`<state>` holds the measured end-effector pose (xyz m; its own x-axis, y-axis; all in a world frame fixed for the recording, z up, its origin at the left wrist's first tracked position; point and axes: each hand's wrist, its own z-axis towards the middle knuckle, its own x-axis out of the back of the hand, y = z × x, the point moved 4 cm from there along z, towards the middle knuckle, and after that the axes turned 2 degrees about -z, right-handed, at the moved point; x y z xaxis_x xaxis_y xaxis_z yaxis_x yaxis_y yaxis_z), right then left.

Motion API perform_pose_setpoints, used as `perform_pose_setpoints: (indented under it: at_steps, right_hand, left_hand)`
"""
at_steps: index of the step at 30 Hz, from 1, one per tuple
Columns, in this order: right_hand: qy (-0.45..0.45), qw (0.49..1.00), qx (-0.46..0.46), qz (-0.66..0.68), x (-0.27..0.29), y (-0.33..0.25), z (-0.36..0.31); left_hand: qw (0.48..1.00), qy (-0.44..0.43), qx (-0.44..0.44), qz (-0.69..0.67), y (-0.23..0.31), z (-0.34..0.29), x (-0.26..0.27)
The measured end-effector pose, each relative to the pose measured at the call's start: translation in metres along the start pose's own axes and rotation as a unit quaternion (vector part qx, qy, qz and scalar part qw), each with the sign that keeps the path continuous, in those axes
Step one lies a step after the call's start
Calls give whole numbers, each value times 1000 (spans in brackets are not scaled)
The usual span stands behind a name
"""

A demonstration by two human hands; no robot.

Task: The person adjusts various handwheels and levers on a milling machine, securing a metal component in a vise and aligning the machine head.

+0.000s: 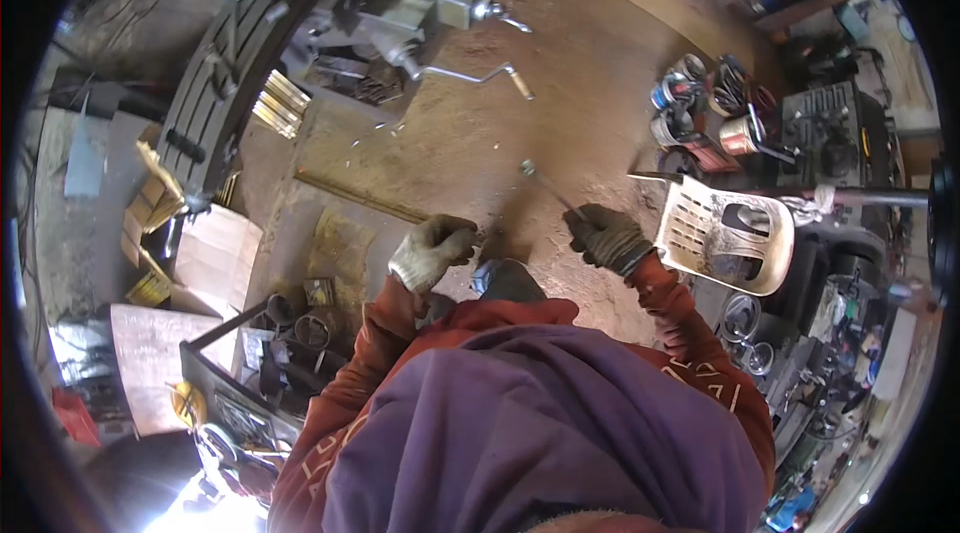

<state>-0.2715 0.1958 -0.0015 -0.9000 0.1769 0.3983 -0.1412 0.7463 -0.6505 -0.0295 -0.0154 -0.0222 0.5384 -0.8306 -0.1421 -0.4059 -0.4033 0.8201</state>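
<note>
My right hand [608,236], in a dark, dirty work glove, is closed round the near end of a slim metal tool [550,187]. The tool is a thin shaft with a small shiny head, pointing away and to the left over the floor; motion blur hides its exact kind. To its left is my left hand [434,251] in a paler knit glove, held in front of my body. Its fingers are curled in with the tips together, and whatever they may pinch is too small to make out. The two hands are apart.
A machine with a crank handle [480,75] and a long slotted table [205,93] stands at the far left, brass-coloured bars [281,104] beside it. Cans of tools [740,135] and a cream plastic chair [680,216] are on the right. A metal frame [225,333] stands near left.
</note>
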Motion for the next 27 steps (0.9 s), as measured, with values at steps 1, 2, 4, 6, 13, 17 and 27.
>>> perform_pose_setpoints:
  at_steps: [1,2,4,6,13,17,27]
  right_hand:
    - [-12,994,-92,51,2,-4,-7]
    - [-5,992,-84,91,2,0,-7]
    - [130,988,-68,50,115,-12,-25]
    - [165,981,5,103,123,-27,-5]
    - [182,895,349,-209,214,-170,84]
    - [136,887,376,-232,261,-184,176]
    - [-89,980,157,-89,350,-270,354]
  left_hand:
    - [999,17,20,18,11,-2,9]
    - [998,35,39,36,21,-2,16]
    - [1000,10,20,-12,17,84,-52]
    - [997,62,31,43,24,108,-24]
    - [953,261,-56,-144,64,223,22]
    - [878,383,-223,-178,165,278,57]
    - [673,577,-427,-181,375,289,117]
